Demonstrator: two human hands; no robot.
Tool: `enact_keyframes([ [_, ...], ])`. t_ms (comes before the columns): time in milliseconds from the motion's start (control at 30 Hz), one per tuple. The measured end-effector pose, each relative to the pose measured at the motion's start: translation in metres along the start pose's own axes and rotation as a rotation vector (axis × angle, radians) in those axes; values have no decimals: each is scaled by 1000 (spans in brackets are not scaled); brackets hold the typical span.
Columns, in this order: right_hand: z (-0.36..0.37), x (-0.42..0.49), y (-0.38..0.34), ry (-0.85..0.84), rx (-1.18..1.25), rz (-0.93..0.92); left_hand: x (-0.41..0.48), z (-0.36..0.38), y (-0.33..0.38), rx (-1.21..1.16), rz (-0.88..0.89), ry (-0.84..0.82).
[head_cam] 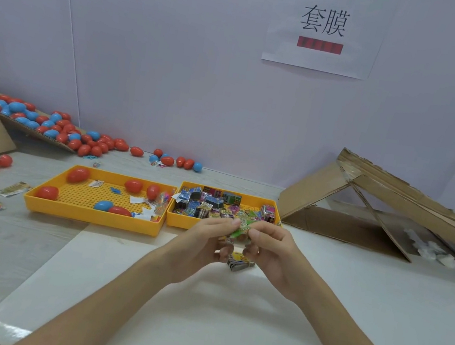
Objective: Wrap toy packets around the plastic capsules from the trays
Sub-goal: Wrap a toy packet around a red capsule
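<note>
My left hand (204,243) and my right hand (270,251) meet just in front of the trays, fingers curled round a green printed toy packet (240,232) held between them. A capsule inside it mostly hides behind my fingers. A second flat packet (239,262) sits under my hands; I cannot tell if it rests on the table. The left yellow tray (93,217) holds red capsules (78,175) and one blue capsule (103,205). The right yellow tray (180,223) is filled with several colourful packets (208,202).
A heap of red and blue capsules (55,126) spills off a cardboard ramp at the back left, with loose ones on the table's left side. A folded cardboard chute (366,203) stands at the right. A white wall with a paper sign (323,25) closes the back.
</note>
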State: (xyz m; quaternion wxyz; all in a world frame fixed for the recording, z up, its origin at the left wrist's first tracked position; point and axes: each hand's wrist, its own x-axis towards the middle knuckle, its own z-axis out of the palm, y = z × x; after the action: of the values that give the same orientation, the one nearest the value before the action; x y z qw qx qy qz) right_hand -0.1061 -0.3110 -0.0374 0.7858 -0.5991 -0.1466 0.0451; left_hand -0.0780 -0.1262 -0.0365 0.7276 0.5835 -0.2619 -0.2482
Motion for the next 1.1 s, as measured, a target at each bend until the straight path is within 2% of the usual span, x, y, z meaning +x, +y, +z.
enact_keyframes([
  [200, -5, 0, -1, 9, 149, 69, 2, 4, 0, 11, -30, 26],
  [567, -1, -1, -5, 65, 23, 103, 6, 1, -1, 32, -75, 121],
  [667, -4, 1, -5, 90, 23, 98, 7, -11, 4, 79, -13, 315],
  [733, -5, 2, -6, 95, 23, 90, 4, -25, 15, 155, 105, 553],
  [800, -7, 3, -6, 95, 36, 81, 0, -41, 25, 382, 246, 821],
  [867, -9, 4, -6, 107, 43, 75, -7, -56, 28, 750, 273, 1073],
  [933, -10, 4, -6, 117, 37, 67, -14, -70, 26, 1076, 113, 1264],
  [967, -10, 4, -6, 120, 37, 61, -17, -78, 25, 1173, -18, 1276],
  [1033, -11, 5, -6, 130, 47, 44, -23, -91, 23, 1246, -282, 1192],
  [1100, -13, 5, -6, 139, 55, 33, -26, -99, 20, 1279, -429, 1115],
])
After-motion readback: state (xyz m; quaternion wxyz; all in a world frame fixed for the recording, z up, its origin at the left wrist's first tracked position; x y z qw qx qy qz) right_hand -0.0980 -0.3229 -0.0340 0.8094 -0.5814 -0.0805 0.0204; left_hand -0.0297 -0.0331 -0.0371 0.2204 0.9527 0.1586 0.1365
